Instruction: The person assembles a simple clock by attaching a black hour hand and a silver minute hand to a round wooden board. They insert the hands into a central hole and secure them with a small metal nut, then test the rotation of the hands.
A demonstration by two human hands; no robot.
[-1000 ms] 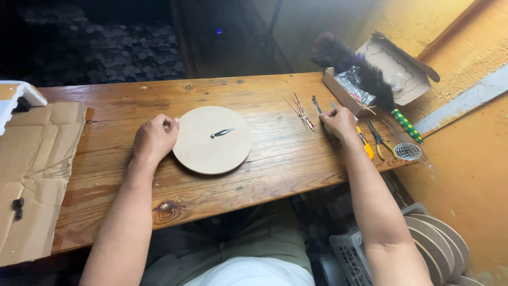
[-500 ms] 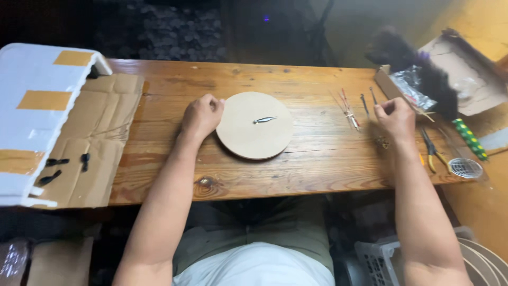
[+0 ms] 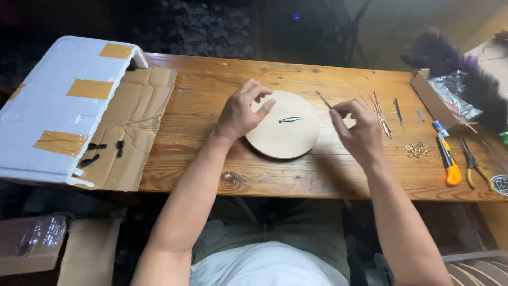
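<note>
A round pale wooden disc [image 3: 280, 142] lies flat on the wooden table [image 3: 211, 164], with a small black clock hand [image 3: 291, 119] at its middle. My left hand [image 3: 241, 114] rests on the disc's left rim, fingers spread and bent, the fingertips touching the top face. Over the disc's right edge hovers my right hand [image 3: 360, 127], pinching a thin metal clock hand [image 3: 323, 99] between thumb and fingers. Its free end points up and left, above the disc's upper right rim.
Right of the disc lie a bundle of thin sticks [image 3: 381, 111], a black hand [image 3: 397, 108], brass rings [image 3: 418, 150], an orange knife [image 3: 450, 165] and yellow-handled pliers [image 3: 474, 165]. A cardboard box [image 3: 426, 95] and dark feather duster [image 3: 468, 74] sit far right. White foam board [image 3: 58, 106] and cardboard [image 3: 135, 127] cover the left.
My right hand came left from the tools to the disc's right edge with the thin metal clock hand. My left hand opened from a loose fist onto the rim. The view shifted.
</note>
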